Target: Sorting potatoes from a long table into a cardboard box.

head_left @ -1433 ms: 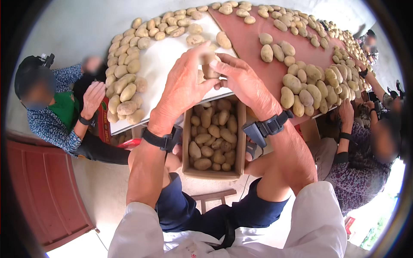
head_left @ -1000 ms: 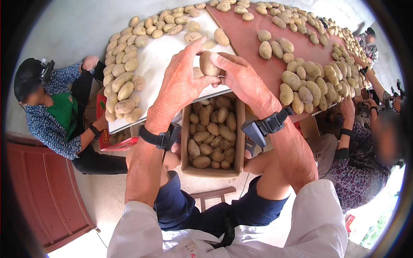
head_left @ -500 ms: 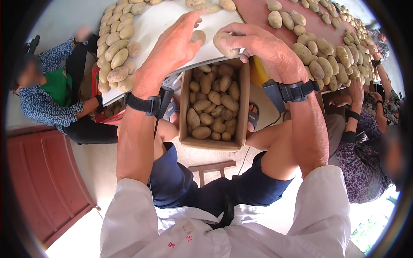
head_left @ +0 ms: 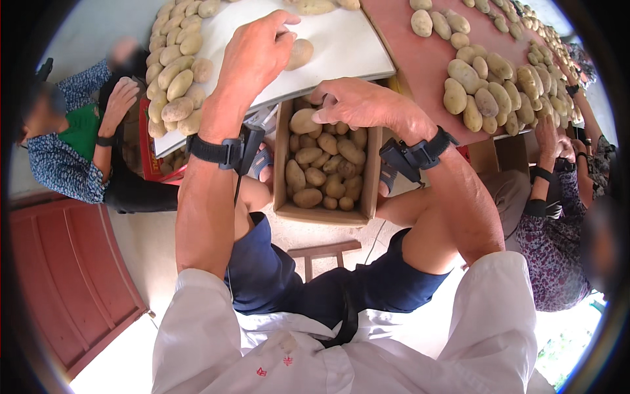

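Above the white board (head_left: pixel 335 52), my left hand (head_left: pixel 259 49) is open, its thumb and index finger apart. A single potato (head_left: pixel 300 54) lies on the board right beside that thumb. My right hand (head_left: pixel 361 104) reaches over the far end of a cardboard box (head_left: pixel 328 215) between my legs. Its fingers are bent and apart from the thumb. Just off its fingertips is a pale potato (head_left: pixel 303 121), at or over the pile; the thumb tip seems to touch or overlap it. Several potatoes (head_left: pixel 318 161) fill much of the box.
Rows of potatoes (head_left: pixel 178 85) line the board's left side. More potatoes (head_left: pixel 485 85) cover the red tabletop (head_left: pixel 410 62) at right. People sit at both sides, their hands near the table. A red crate (head_left: pixel 149 141) stands at left; a wooden stool (head_left: pixel 325 253) is beneath me.
My right hand has moved from the board's edge down over the box, and the potato it held is now off its fingertips. My left hand has shifted slightly left.
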Demonstrator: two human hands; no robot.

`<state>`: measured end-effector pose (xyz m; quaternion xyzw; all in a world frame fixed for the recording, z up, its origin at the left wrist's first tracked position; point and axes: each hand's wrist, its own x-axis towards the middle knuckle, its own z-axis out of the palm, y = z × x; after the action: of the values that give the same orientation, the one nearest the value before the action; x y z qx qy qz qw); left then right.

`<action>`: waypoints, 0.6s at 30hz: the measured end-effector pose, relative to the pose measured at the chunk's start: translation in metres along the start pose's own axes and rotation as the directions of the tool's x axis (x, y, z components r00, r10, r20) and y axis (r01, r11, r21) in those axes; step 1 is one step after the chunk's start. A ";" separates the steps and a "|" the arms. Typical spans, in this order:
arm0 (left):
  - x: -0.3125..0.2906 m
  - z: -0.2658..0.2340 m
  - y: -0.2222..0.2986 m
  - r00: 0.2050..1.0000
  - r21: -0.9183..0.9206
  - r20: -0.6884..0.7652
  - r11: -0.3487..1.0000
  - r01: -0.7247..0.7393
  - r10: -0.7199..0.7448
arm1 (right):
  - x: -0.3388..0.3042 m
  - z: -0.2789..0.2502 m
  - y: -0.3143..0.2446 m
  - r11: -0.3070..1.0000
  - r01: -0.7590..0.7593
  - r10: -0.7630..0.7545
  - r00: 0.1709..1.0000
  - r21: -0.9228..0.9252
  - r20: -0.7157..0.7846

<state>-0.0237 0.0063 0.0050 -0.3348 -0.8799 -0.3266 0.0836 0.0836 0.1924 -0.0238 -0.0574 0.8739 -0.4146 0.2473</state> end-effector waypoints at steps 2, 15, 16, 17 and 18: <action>0.001 0.000 -0.002 1.000 -0.010 0.003 0.999 0.031 -0.031 | 0.004 -0.007 0.008 0.999 0.042 -0.041 0.997 0.013 -0.058; 0.007 0.029 -0.023 0.973 0.255 0.167 0.960 0.117 -0.162 | -0.012 -0.049 -0.018 0.935 0.189 -0.038 0.895 0.300 -0.444; 0.008 0.032 -0.022 0.973 0.257 0.171 0.960 0.110 -0.157 | -0.011 -0.049 -0.016 0.934 0.190 -0.035 0.893 0.304 -0.449; 0.009 0.035 -0.021 0.953 0.295 0.227 0.947 0.127 -0.199 | -0.010 -0.050 -0.014 0.933 0.196 -0.036 0.885 0.302 -0.463; 0.010 0.039 -0.020 0.929 0.333 0.280 0.932 0.142 -0.241 | -0.010 -0.052 -0.013 0.933 0.201 -0.036 0.878 0.299 -0.477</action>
<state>-0.0417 0.0255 -0.0319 -0.2769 -0.9506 -0.1345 -0.0399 0.0659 0.2232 0.0170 0.0327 0.8173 -0.5752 0.0112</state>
